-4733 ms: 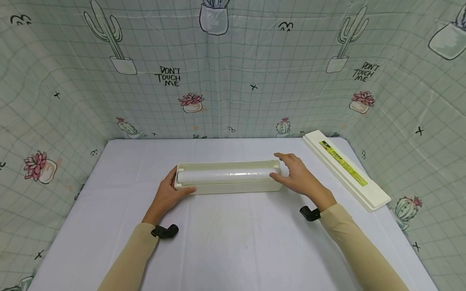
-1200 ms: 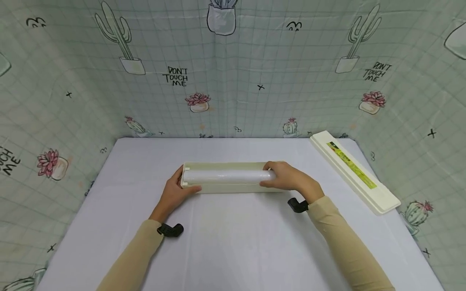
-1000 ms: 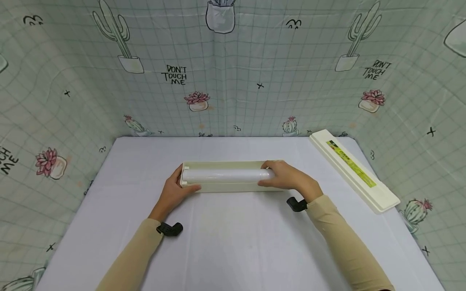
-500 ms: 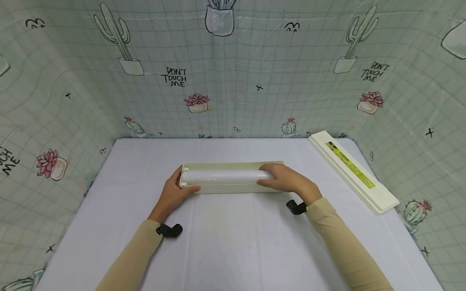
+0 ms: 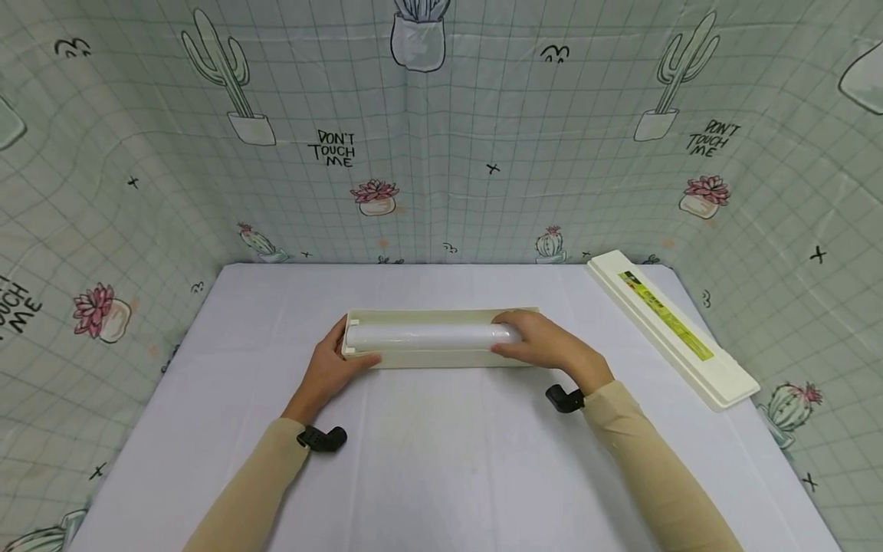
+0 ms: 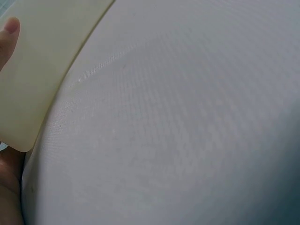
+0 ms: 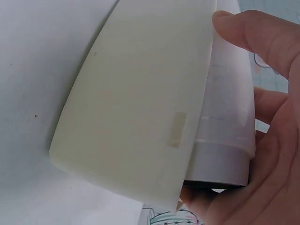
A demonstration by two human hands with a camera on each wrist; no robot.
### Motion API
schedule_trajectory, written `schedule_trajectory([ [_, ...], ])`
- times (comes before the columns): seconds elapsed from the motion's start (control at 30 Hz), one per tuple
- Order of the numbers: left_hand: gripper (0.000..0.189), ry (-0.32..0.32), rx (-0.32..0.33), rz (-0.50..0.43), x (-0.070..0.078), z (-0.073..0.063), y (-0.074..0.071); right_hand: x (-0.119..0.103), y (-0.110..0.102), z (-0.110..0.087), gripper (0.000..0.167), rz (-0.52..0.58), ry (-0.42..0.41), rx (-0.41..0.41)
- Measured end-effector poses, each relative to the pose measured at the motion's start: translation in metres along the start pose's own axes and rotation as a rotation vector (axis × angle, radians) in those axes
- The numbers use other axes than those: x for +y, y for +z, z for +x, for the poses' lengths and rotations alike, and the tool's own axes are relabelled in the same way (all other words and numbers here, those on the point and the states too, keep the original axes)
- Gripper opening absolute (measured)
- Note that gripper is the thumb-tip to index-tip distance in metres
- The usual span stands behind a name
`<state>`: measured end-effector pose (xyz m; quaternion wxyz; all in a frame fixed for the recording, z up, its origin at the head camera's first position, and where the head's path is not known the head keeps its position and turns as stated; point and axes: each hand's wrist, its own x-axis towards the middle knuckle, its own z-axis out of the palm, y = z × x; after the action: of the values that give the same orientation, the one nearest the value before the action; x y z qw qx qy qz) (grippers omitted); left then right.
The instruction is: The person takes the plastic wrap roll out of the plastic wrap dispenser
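Note:
A long cream plastic dispenser box lies crosswise on the table, its top off and a roll of clear plastic wrap inside. My left hand grips the box's left end, thumb on the front wall and fingers behind. At the other end, my right hand holds the roll between thumb and fingers. In the right wrist view, the roll's end stands above the box rim, with the right thumb at its near side. The left wrist view shows the left thumb against the box wall.
A cream lid with a yellow-green label lies slanted at the table's right edge. White cloth covers the table. Behind and at both sides hangs a checked curtain printed with cacti.
Since the oldest frame, my right hand has moved left from the box's right end and closed its fingers round the roll. Over the last second both hands have barely moved.

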<state>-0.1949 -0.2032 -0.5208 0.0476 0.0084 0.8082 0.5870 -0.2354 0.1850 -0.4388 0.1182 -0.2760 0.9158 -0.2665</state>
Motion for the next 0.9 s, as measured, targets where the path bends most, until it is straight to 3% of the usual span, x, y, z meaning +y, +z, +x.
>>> schedule_trajectory([
  [0.5,0.106,0.007,-0.017,-0.010,-0.002,-0.001,-0.001,0.004,0.003,-0.010,0.047,-0.111,-0.121,0.131],
  [0.9,0.106,0.023,-0.011,-0.020,-0.004,0.001,-0.002,0.010,0.004,-0.013,0.047,-0.147,-0.138,0.215],
])
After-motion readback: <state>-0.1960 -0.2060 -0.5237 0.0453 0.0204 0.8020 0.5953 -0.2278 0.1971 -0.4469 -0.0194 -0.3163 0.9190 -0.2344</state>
